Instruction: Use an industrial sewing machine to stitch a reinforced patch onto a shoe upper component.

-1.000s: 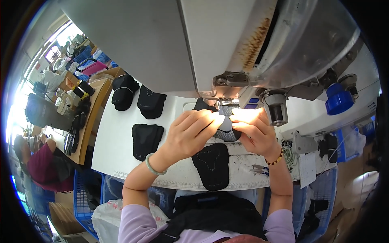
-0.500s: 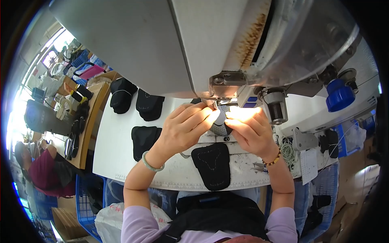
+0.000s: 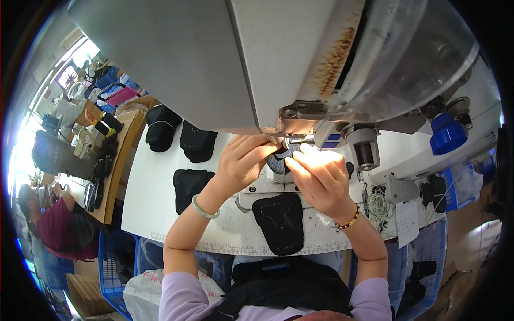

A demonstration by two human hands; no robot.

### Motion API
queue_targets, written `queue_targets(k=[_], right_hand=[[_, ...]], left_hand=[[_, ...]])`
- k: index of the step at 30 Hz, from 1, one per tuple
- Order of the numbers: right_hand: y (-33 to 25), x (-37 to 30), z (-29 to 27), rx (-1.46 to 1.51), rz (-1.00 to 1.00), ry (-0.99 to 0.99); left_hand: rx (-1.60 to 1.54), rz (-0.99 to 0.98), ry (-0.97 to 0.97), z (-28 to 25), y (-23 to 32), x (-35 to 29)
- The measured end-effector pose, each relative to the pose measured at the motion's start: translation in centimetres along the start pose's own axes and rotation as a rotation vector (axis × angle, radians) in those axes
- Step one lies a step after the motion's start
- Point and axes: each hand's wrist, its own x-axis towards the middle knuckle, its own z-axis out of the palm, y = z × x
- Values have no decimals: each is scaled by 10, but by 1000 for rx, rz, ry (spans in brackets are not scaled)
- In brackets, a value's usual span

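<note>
Under the lit head of a sewing machine (image 3: pixel 176 53), I hold a dark grey and black fabric piece (image 3: pixel 277 167) between both hands. My left hand (image 3: pixel 243 163) pinches its left edge close to the needle area. My right hand (image 3: pixel 324 179) has its fingers closed at the piece's right side, bright in the lamp light. Fingers and machine head cover much of the piece, and the needle tip is not clear to see. Nearer to me a flat black piece (image 3: pixel 279 222) with pale stitched lines lies on the white table (image 3: pixel 155 208).
On the table's left are a black stack (image 3: pixel 161 128), another black stack (image 3: pixel 198 142) and black pieces (image 3: pixel 191 190). At right lie coiled cord (image 3: pixel 379 206) and a paper sheet (image 3: pixel 407 222). A blue crate (image 3: pixel 115 273) stands at lower left; a person (image 3: pixel 56 222) works beyond.
My right hand has moved a little left and toward me. Both hands stay at the machine, and the fabric piece between them has shifted, its pale patch now mostly hidden.
</note>
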Motion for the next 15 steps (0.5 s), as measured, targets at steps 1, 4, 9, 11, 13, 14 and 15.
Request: queue_targets(k=[1,4,9,11,13,14,15], right_hand=[[0,1,1,-7,3,6],[2,1,1,-2,13,1],[3,0,1,-3,31,-16],[3,-3,3,6,37,-15],[3,-3,2,14,39,-12],[3,-2,2,14,38,-11],[2,-1,1,15,37,-9]], left_hand=[[2,-4,-1,1,-1,0],[-15,-66,36,4,-1,-2],[-117,-147,86,8,-4,-5],[-197,-182,79,6,-6,-6],[-207,-177,72,5,-10,-9],[-215,-176,64,5,-11,-11],[-213,-178,65,4,-12,-11]])
